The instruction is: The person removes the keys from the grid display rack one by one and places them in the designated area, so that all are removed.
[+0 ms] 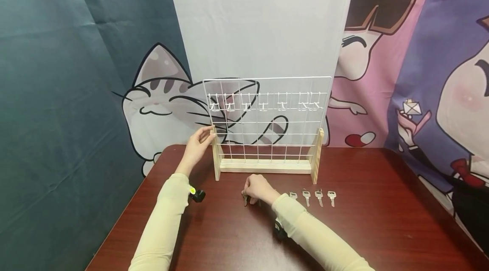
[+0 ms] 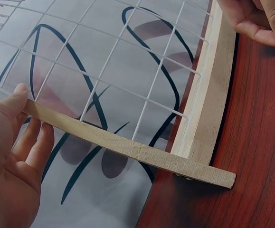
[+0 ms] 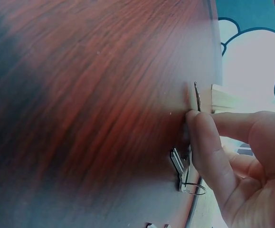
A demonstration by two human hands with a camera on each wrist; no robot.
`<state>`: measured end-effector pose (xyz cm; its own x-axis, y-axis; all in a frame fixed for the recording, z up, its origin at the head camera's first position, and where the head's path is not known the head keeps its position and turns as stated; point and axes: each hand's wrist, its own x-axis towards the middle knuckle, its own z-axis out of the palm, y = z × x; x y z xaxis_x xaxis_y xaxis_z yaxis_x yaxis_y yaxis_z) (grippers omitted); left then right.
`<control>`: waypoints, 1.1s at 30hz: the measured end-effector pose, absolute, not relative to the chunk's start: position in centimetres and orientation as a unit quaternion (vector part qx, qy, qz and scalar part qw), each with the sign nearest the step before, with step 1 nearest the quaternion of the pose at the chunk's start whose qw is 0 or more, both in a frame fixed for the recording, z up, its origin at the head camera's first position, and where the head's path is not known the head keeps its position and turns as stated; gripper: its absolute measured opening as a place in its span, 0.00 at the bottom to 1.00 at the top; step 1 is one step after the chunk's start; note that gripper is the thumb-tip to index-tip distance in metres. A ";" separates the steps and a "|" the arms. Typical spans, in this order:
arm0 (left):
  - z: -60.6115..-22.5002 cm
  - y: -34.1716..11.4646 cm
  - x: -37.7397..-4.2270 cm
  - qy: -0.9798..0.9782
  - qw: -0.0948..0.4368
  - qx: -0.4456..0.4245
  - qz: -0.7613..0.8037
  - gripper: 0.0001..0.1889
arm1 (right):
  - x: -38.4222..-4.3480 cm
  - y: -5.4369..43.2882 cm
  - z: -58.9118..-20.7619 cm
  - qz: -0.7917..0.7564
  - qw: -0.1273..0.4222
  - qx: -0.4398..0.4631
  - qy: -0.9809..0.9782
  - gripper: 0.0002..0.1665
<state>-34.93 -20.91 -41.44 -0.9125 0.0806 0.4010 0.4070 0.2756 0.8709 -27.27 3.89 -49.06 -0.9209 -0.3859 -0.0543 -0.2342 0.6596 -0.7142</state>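
A white wire grid rack stands on wooden legs, with several white hooks (image 1: pixel 263 106) along its upper part. At its left side my left hand (image 1: pixel 198 143) grips the top end of the wooden leg (image 2: pixel 128 145), thumb on one side and fingers on the other. Low over the table in front of the rack, my right hand (image 1: pixel 259 188) pinches a metal key (image 3: pixel 197 97) between thumb and fingertips. Close by that hand lies another key with a ring (image 3: pixel 179 164), mostly hidden by it in the head view.
To the right of my right hand, several silver keys (image 1: pixel 318 196) lie in a row on the dark red wooden table (image 1: pixel 366 228). A wooden base bar (image 1: pixel 267 167) joins the rack's legs. Printed cloths (image 1: pixel 267 20) hang behind the table.
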 end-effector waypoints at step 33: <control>-39.7 -20.1 -32.0 -0.787 0.115 -0.169 -0.582 0.26 | -26.4 6.8 -47.8 -0.456 0.037 -0.140 0.878 0.06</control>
<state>-32.04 -20.14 -39.74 -0.9167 0.1316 0.3772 0.3993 0.2653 0.8776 -26.39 6.76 -47.81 -0.9582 -0.2791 0.0631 -0.2123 0.5456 -0.8107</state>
